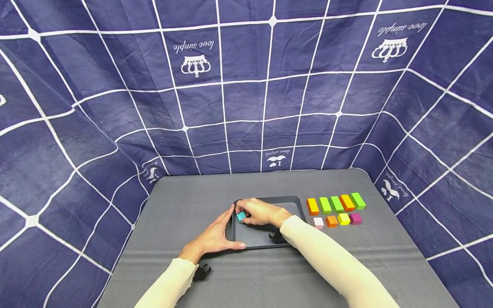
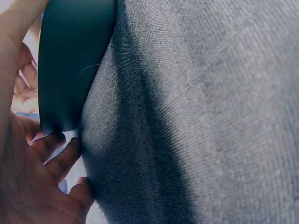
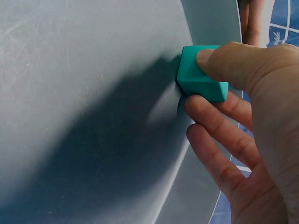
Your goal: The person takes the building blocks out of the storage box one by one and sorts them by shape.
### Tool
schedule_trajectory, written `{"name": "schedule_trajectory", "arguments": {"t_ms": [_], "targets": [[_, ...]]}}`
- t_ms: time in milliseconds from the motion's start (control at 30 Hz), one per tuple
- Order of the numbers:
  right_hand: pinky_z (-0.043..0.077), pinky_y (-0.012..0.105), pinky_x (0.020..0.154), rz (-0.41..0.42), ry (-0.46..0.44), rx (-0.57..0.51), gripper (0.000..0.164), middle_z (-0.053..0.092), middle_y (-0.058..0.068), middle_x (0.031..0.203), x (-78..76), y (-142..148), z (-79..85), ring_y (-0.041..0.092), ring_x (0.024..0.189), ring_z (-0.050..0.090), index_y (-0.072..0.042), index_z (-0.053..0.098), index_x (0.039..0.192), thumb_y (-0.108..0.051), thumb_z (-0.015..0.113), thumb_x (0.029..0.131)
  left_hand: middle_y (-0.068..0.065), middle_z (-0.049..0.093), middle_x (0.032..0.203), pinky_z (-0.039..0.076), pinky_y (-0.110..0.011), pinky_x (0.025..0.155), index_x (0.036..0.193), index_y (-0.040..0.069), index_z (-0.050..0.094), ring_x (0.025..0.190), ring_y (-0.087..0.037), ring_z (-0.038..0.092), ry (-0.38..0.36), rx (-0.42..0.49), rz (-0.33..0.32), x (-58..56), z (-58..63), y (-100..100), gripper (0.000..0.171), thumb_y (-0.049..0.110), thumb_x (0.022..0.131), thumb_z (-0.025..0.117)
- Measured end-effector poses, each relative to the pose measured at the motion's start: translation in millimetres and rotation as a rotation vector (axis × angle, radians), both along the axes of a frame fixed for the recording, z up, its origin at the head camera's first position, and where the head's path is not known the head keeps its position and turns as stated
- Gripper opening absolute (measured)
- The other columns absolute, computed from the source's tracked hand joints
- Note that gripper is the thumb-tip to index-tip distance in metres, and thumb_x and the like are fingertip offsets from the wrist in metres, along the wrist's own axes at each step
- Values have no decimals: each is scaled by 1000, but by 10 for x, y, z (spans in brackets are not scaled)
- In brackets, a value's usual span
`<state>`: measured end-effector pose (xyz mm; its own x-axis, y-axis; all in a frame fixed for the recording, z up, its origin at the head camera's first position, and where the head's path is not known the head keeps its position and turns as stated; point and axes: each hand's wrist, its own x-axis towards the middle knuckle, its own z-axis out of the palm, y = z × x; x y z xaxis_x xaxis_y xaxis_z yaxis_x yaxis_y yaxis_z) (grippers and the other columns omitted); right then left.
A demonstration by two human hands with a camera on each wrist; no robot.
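A dark grey tray [image 1: 256, 236] lies on the grey cloth-covered table. My right hand [image 1: 262, 211] reaches into its far left corner and holds a teal block [image 1: 241, 216] between thumb and fingers. In the right wrist view the thumb rests on top of the block [image 3: 198, 70], which sits close against the tray wall [image 3: 212, 23]. My left hand [image 1: 216, 236] spreads around the tray's near left corner, the thumb along the front rim and the fingers along the left side. The left wrist view shows fingertips touching the tray's outer wall [image 2: 77, 60].
Right of the tray stands a row of yellow-orange blocks [image 1: 313, 206] and green blocks [image 1: 325, 205]. Before it sit a pink cube [image 1: 318, 222], an orange cube [image 1: 331, 221], a yellow cube [image 1: 344, 219] and a purple cube [image 1: 356, 218]. A blue checked curtain [image 1: 246, 102] surrounds the table.
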<state>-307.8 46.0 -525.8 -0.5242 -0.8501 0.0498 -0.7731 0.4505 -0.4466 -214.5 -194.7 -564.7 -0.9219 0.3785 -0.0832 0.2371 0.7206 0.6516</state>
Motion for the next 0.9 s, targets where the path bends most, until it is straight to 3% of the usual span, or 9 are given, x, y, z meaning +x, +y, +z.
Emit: {"name": "schedule_trajectory", "arguments": {"t_ms": [533, 900], "targets": [[61, 22, 89, 4, 17, -9, 26, 81, 5, 119, -21, 75, -11, 15, 99, 76, -10, 75, 129, -12, 87, 106, -12, 29, 195, 42, -67, 138, 190, 23, 12, 176, -42, 39, 0, -16, 9, 19, -1, 3, 147, 73, 82, 98], [63, 21, 92, 2, 39, -11, 30, 81, 3, 127, 33, 178, 75, 10, 101, 74, -7, 75, 133, -13, 88, 107, -11, 29, 195, 41, -65, 139, 190, 24, 13, 177, -41, 38, 8, -15, 12, 18, 6, 16, 146, 73, 82, 99]]}}
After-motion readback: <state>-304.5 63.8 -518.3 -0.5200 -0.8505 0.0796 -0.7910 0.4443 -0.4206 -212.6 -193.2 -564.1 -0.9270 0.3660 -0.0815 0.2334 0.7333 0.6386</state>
